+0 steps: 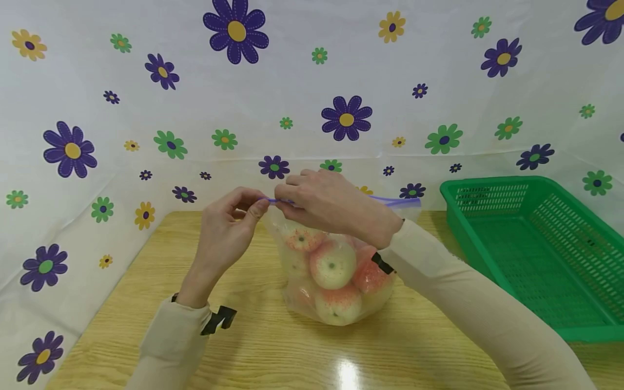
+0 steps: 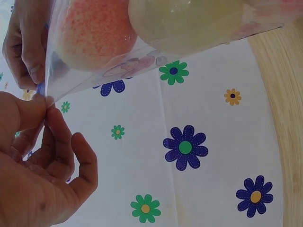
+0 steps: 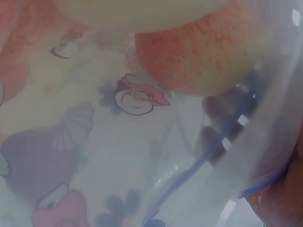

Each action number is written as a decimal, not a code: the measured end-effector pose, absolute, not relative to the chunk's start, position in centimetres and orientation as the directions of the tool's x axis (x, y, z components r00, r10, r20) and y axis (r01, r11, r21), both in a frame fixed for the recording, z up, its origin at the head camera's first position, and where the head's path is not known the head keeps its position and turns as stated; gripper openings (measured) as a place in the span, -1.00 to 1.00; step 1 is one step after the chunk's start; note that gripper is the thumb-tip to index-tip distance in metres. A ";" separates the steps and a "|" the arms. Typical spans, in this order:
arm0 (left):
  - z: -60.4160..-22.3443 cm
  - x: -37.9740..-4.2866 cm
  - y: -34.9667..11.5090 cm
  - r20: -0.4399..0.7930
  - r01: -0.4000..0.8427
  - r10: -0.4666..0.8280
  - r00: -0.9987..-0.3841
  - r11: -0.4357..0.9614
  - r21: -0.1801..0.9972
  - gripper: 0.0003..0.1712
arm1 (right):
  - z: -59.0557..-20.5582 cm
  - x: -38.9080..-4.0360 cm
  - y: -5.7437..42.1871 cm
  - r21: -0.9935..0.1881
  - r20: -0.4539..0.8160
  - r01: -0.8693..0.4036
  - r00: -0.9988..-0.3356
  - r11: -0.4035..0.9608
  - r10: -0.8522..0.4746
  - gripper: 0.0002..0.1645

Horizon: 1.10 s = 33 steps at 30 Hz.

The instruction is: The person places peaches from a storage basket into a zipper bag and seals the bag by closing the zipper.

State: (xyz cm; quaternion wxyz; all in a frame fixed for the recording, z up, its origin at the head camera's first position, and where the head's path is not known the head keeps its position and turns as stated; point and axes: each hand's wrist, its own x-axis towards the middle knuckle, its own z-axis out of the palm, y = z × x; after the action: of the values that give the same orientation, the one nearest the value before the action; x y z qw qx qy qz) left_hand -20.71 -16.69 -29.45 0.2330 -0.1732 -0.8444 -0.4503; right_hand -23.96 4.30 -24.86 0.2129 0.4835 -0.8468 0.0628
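Observation:
A clear zip bag (image 1: 308, 307) full of red and pale yellow apples (image 1: 333, 264) stands upright on the wooden table. Its purple zip strip (image 1: 405, 202) runs along the top. My left hand (image 1: 226, 230) pinches the top left corner of the bag between thumb and forefinger. Right beside it, my right hand (image 1: 331, 205) grips the zip strip, with its fingertips partly hidden behind the back of the hand. In the left wrist view, the thumb (image 2: 28, 111) presses the bag's corner. Toward the right end, the bag's two edges stand apart.
A green plastic basket (image 1: 480, 265) with slotted walls stands at the right of the table (image 1: 244, 352). Behind the table hangs a white cloth (image 1: 292, 86) printed with flowers. Cartoon prints (image 3: 139, 97) show on the bag's plastic.

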 end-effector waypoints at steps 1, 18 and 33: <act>-29.4 -20.7 -16.7 0.547 0.498 0.080 -0.833 0.536 0.681 -0.85 | -24.9 -24.0 4.3 0.101 0.423 -0.843 -0.444 0.528 -0.790 -0.79; -29.3 -20.5 -16.7 0.556 0.491 0.085 -0.827 0.591 0.641 -0.84 | -24.9 -23.3 5.1 0.175 0.461 -0.796 -0.453 0.579 -0.763 -0.75; -27.7 -20.6 -18.2 0.641 0.654 0.538 -0.547 0.753 -0.074 -0.86 | -24.9 -22.8 5.5 0.212 0.429 -0.771 -0.478 0.600 -0.766 -0.75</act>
State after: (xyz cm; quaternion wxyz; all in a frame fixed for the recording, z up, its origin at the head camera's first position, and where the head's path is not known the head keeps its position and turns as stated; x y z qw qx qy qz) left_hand -20.56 -18.24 -27.67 0.3322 -0.3405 -0.8753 -0.0868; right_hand -22.78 5.52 -24.91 0.2472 0.4470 -0.8597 0.0050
